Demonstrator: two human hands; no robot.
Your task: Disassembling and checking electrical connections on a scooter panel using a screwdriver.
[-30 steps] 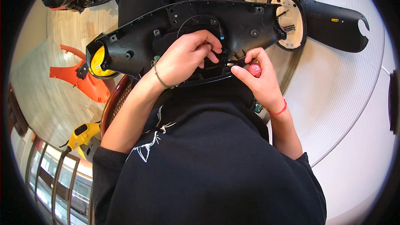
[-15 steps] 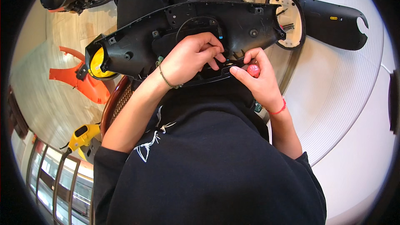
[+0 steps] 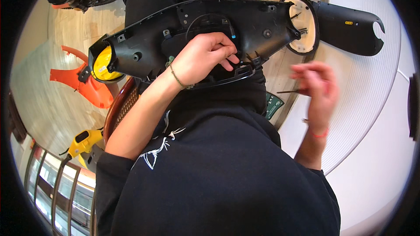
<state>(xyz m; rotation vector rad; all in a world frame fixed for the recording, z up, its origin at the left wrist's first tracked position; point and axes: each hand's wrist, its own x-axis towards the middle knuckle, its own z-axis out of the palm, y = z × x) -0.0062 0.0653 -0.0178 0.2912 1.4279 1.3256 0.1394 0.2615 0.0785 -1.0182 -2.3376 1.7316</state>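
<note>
Across my lap lies a long black plastic shell [image 3: 135, 43], its hollow inner side facing up, with screw posts and clips along it. A thin black cable [image 3: 210, 14] with a blue-marked end loops over its middle. My left hand [image 3: 212, 54] rests at the shell's near middle edge, thumb and fingers pressed together; whatever they pinch is hidden. To the right of the shell, clear of it, my right hand [image 3: 317, 81] is closed and blurred by motion. From its fingers a thin dark screwdriver [image 3: 286, 91] shaft points left; its handle is hidden in the hand.
A yellow round part [image 3: 103, 64] sits at the shell's left end, a cream oval part [image 3: 302, 26] at its right. A black panel [image 3: 350, 28] lies on the white ribbed table [image 3: 350, 105]. Orange panels [image 3: 96, 89] and a yellow handled device [image 3: 85, 142] are at left.
My right hand has left the shell's near edge and moved right with the screwdriver, whose round red handle end showed in its palm before. My left hand has stayed in about the same place.
</note>
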